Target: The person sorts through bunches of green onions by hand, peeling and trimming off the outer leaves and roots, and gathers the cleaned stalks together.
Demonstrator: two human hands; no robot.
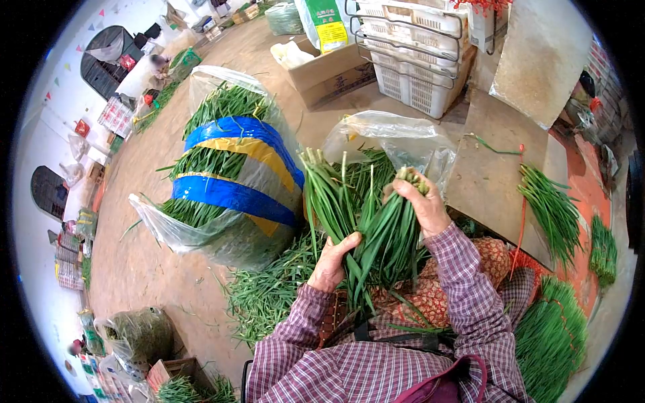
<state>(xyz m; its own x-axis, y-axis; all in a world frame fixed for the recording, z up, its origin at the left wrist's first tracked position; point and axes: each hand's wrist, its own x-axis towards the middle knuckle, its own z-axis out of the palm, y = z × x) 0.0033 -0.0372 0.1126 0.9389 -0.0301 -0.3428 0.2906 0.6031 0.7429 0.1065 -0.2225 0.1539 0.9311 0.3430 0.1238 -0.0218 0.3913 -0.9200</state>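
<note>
Green leafy stalks fill both hands above my lap. My left hand (pixel 334 260) is closed round a bunch of stalks (pixel 329 195) whose pale ends point up. My right hand (pixel 421 200) grips a second bunch (pixel 396 235) near its pale root ends, with the leaves hanging down. The two bunches touch between the hands. Behind them lies an open clear plastic bag (pixel 396 134) with more stalks inside. Loose leaves (pixel 269 289) are heaped on the floor at the left of my lap.
A large bundle wrapped in blue tape (pixel 235 209) stands at the left. Stacked white crates (pixel 420 74) and a cardboard box (pixel 329 77) are ahead. At the right, a tied bunch (pixel 549 211) lies on a board (pixel 494 181); a person sits far left.
</note>
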